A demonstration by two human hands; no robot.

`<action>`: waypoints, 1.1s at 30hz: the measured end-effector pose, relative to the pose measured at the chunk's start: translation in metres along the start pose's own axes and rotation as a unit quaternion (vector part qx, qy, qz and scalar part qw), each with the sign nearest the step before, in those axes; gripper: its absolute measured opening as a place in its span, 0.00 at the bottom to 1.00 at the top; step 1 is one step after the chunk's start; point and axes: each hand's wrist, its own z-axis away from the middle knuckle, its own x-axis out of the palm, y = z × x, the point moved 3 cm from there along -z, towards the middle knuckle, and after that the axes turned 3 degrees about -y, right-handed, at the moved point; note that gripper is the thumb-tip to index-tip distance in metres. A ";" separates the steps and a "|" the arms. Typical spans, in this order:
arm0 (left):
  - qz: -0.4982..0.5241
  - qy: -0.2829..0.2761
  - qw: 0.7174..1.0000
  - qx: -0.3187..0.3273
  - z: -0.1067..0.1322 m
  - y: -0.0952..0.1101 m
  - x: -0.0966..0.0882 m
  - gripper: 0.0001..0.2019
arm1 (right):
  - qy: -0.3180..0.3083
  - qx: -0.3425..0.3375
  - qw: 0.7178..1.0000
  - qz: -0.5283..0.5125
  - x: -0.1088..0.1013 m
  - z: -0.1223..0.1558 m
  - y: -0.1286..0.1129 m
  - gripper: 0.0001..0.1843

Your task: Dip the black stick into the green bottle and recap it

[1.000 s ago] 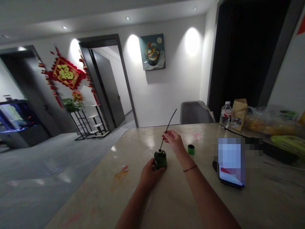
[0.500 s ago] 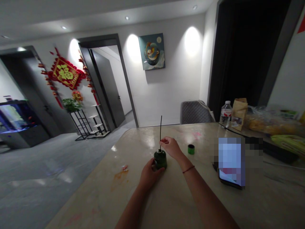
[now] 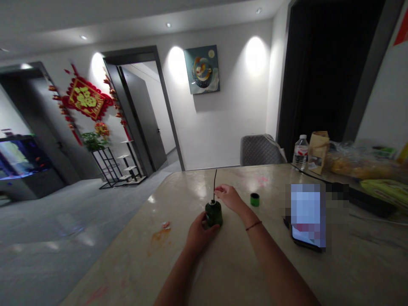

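Two bare hands, one green bottle, one thin stick, one cap, all at one table. Left hand curled round the bottle's lower body, thumb along the near side; bottle upright on the tabletop. Right hand pinching the stick between thumb and fingertips just above the mouth; stick near vertical, lower end in the mouth. Bottle dark, round-shouldered, short pale neck; glass or plastic, hard to tell. Stick black, straight, slim. Cap a short green cylinder, dark inside, right of the bottle, well apart from it. Table smooth, glossy, beige. Further right: one phone, partly pixelated; one clear plastic water bottle; one brown paper bag. One grey quilted chair at the far edge.
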 end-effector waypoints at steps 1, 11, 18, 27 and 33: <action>0.004 -0.001 1.000 0.008 0.000 -0.001 0.000 0.27 | -0.021 0.013 0.999 -0.031 -0.002 0.001 0.002 0.09; 0.013 -0.003 1.000 0.024 -0.002 -0.006 0.001 0.28 | -0.272 0.059 0.942 -0.189 0.003 0.018 0.031 0.28; 0.025 -0.013 0.998 0.048 0.000 -0.001 -0.001 0.27 | -0.297 0.025 0.943 -0.146 0.015 0.019 0.037 0.28; 0.014 0.033 0.998 0.058 0.001 0.004 -0.003 0.26 | -0.167 0.002 0.986 -0.005 0.034 0.014 0.042 0.28; -0.030 0.066 0.996 0.055 -0.003 -0.004 -0.005 0.28 | -0.098 0.002 0.995 0.000 0.038 0.015 0.047 0.29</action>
